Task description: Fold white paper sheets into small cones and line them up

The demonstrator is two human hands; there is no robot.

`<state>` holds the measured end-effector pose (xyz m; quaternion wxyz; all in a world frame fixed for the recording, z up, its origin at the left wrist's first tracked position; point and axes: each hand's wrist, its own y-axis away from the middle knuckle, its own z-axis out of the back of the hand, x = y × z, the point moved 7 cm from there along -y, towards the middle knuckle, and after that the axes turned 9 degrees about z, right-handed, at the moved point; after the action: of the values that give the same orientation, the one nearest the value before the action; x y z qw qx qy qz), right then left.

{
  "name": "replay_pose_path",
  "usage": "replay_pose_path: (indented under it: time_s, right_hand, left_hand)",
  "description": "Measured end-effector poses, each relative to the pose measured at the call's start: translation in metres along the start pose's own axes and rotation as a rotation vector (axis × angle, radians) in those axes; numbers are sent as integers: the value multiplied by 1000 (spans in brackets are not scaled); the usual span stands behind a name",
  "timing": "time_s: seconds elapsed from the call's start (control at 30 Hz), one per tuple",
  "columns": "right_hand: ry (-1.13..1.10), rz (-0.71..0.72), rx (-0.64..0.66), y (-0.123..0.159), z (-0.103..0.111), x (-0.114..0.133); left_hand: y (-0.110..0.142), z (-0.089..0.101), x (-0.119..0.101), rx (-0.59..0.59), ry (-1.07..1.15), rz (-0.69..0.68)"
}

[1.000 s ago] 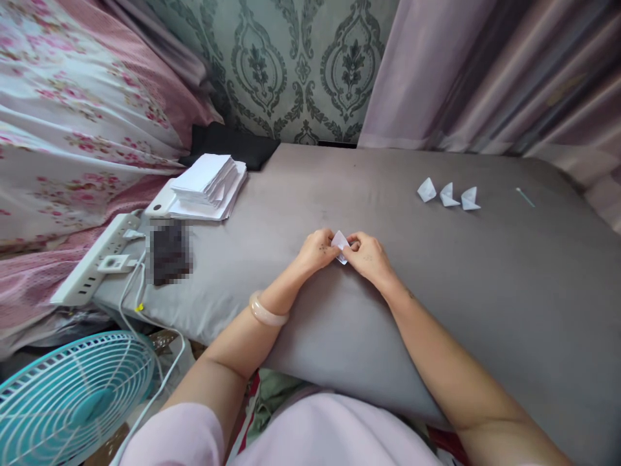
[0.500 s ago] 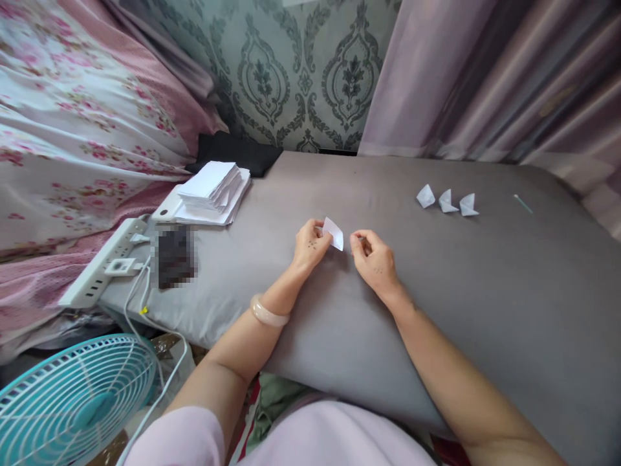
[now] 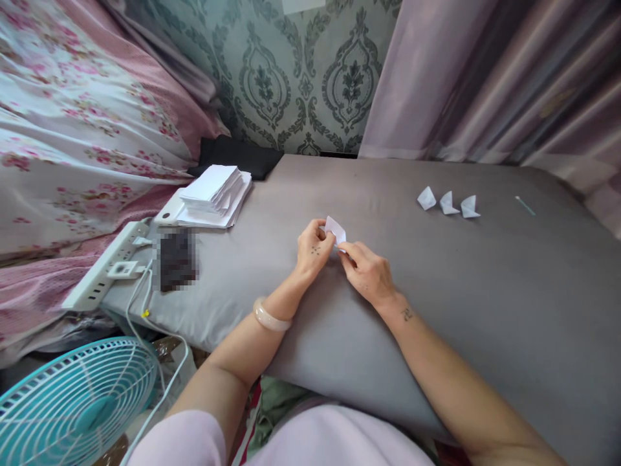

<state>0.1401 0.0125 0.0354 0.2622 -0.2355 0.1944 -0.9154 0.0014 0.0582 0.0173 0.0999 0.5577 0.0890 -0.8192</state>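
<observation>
Across most of the view: grey cloth-covered surface [image 3: 466, 323], some soft wrinkles at the left end. Lilac curtain [image 3: 451, 77] behind it on the right, floral cloth [image 3: 58, 129] on the left, patterned wall [image 3: 305, 90] between the two. Teal fan [image 3: 92, 411] at lower left, beside the surface's near edge. White power strip [image 3: 99, 278] along the left edge, plugs [image 3: 125, 270] in it. Flat black item [image 3: 237, 157] at the far left corner. Paper stack [image 3: 211, 188] just in front of that, smaller sheets on top of bigger ones. Right hand [image 3: 369, 272]: thumb and forefinger nearly together, tips touching the near corner of the folded paper [image 3: 336, 228]; can't tell if it grips or only touches. Left hand [image 3: 313, 249]: just beside it, fingers curled in, thumb pressed on that same paper, so it has hold. Dark item [image 3: 177, 259] near the strip is pixelated, can't tell what it is. Pale bangle [image 3: 272, 317] on the left wrist. Paper sits at the fingertips, mid-surface, tilted. Three white paper shapes [image 3: 449, 204] in a row, well to the right. Smallest: thin pale stick [image 3: 525, 205], right of that row.
</observation>
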Motion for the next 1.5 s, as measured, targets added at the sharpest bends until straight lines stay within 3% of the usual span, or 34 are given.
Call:
replay_pose_path:
  time_s: [0.5,0.63,0.8,1.03,1.27,1.5]
  right_hand:
    - [40,-30,-4,2,-3,-7]
    - [64,-13,53,2,-5,-8]
    - [89,-12,114,2,-6,-10]
    - [115,-5,136,2,-9,-7]
    - [57,-6,132,2,-11,-8]
    - [78,9,231,1,-17,-6]
  left_hand:
    - [5,2,-9,-66,113,-121]
    - [-1,-5,4,45,92,12]
    - [-4,-20,17,277,348,283]
    - [-6,-20,23,242,400,407]
    - [-5,-22,27,244,399,388]
    - [-6,-22,28,237,376,359]
